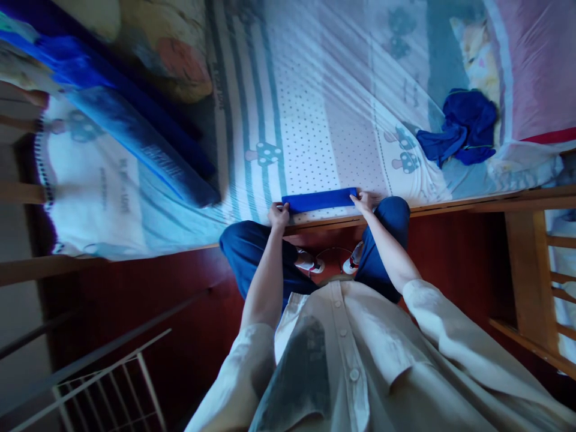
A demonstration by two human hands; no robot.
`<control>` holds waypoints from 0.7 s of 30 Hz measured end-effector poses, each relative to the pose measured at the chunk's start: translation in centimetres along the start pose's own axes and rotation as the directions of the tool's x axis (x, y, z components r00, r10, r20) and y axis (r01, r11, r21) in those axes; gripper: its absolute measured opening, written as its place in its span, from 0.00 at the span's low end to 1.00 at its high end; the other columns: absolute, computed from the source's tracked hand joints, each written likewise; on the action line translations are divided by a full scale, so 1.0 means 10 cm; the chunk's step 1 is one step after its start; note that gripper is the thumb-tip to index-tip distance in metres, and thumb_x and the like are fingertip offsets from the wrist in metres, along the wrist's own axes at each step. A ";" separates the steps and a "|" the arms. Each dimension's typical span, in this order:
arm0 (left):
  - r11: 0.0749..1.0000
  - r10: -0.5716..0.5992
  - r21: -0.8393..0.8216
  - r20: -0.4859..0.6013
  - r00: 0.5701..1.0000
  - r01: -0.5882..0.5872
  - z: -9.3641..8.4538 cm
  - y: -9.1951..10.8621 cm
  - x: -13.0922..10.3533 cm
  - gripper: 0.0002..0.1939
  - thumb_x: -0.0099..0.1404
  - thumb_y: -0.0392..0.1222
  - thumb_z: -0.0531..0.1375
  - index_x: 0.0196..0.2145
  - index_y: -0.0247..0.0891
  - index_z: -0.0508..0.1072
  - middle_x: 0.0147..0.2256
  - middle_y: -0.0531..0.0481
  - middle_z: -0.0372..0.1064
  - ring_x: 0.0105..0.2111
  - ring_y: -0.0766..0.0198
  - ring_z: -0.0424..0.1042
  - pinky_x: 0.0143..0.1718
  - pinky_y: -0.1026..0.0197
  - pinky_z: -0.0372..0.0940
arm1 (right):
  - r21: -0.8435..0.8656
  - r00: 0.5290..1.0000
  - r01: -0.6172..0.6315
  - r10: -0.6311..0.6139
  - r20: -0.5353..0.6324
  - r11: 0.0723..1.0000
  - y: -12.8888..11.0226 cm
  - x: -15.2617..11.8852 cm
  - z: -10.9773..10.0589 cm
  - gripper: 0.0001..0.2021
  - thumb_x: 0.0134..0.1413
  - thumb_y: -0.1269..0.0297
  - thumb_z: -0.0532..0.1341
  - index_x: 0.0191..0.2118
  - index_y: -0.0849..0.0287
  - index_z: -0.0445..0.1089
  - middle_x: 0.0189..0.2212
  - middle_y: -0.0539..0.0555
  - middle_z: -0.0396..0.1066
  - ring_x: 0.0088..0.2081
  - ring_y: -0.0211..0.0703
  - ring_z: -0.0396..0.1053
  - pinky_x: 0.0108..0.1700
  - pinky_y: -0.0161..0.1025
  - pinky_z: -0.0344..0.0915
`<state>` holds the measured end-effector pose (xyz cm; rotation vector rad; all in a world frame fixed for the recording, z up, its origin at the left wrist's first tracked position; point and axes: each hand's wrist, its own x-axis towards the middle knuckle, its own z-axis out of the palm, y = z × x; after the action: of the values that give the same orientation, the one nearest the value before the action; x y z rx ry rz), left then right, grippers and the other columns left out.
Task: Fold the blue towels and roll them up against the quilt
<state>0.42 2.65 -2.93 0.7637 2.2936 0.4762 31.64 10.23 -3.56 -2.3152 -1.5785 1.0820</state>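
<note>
- Head view: a folded blue cloth point(321, 200) lies on the near side of a bed, stretched lengthwise between the fingers of two hands.
- The left fingers point(282, 207) pinch one end and the right fingers point(357, 199) the other, each closed narrowly on the fabric.
- The cloth, by all appearances, could lose its fold or skew if one side were pulled harder or let go early; a loose layer might then spill open.
- Just nearer the body than the fingers runs the wooden rail point(324, 224), and a slip that way could send the cloth over it toward the floor point(454, 258).
- The sheet point(310, 132), creased beyond the right fingers, might bunch under a dragging hand.
- Knees flank the grip, the left knee point(243, 237) and right knee point(393, 210) likely limiting low, outward movement.
- Ahead of the fingers, the sheet's dotted stretch offers room; well off to the right sits a crumpled blue garment point(468, 129), and to the left a long blue bundle point(148, 150).
</note>
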 end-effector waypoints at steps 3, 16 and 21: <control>1.000 0.000 0.001 0.001 1.000 0.000 -0.02 0.01 -0.03 0.11 0.66 0.43 0.61 0.44 0.37 0.74 0.37 0.44 0.78 0.44 0.54 0.77 0.52 0.56 0.67 | 0.014 1.000 0.018 -0.018 -0.005 1.000 0.02 0.00 0.00 0.12 0.57 0.54 0.66 0.34 0.59 0.73 0.34 0.57 0.78 0.40 0.49 0.75 0.46 0.40 0.68; 0.999 -0.027 0.033 -0.005 1.000 0.027 -0.15 0.10 -0.20 0.09 0.63 0.43 0.62 0.41 0.39 0.73 0.38 0.43 0.79 0.46 0.53 0.77 0.52 0.56 0.68 | 0.021 0.999 0.051 -0.051 0.007 0.998 0.02 -0.05 -0.06 0.09 0.55 0.58 0.66 0.33 0.58 0.73 0.35 0.56 0.78 0.42 0.49 0.76 0.48 0.40 0.68; 0.999 0.010 0.045 -0.026 1.000 -0.009 -0.19 0.06 -0.30 0.09 0.61 0.42 0.62 0.40 0.39 0.71 0.36 0.40 0.79 0.47 0.50 0.77 0.54 0.52 0.68 | 0.060 0.993 0.110 -0.108 -0.035 0.992 0.03 -0.20 -0.08 0.08 0.55 0.62 0.66 0.39 0.60 0.73 0.39 0.57 0.78 0.44 0.48 0.76 0.52 0.41 0.68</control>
<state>1.19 0.96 0.19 0.7948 2.3331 0.4427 31.98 8.55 -2.17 -2.1681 -1.6153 1.0481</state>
